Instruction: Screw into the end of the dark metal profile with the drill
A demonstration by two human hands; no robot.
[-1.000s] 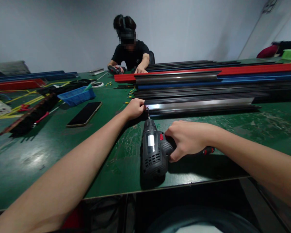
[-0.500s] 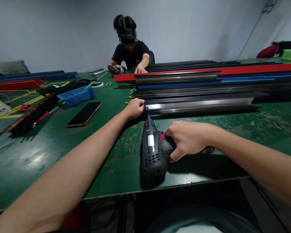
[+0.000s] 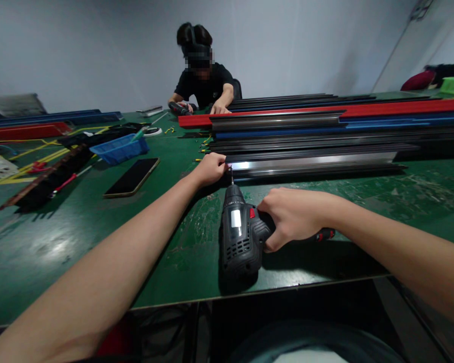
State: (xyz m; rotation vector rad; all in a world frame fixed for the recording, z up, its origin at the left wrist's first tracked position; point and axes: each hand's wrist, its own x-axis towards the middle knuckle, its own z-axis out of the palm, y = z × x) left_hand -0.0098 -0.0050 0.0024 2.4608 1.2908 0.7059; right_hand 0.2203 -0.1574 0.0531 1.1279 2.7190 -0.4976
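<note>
In the head view my right hand is wrapped around the handle of a black cordless drill, which lies low over the table with its bit pointing away from me. The thin bit reaches the left end of a long dark metal profile, where a bright spot of light falls on the inner face. My left hand is closed over that same end, just left of the bit tip. Its fingertips are partly hidden, and so is the exact point of contact between bit and profile.
More long profiles lie behind, among them a red one. Left on the green table are a phone, a blue basket and yellow cords. Opposite, a co-worker bends over the table with another drill.
</note>
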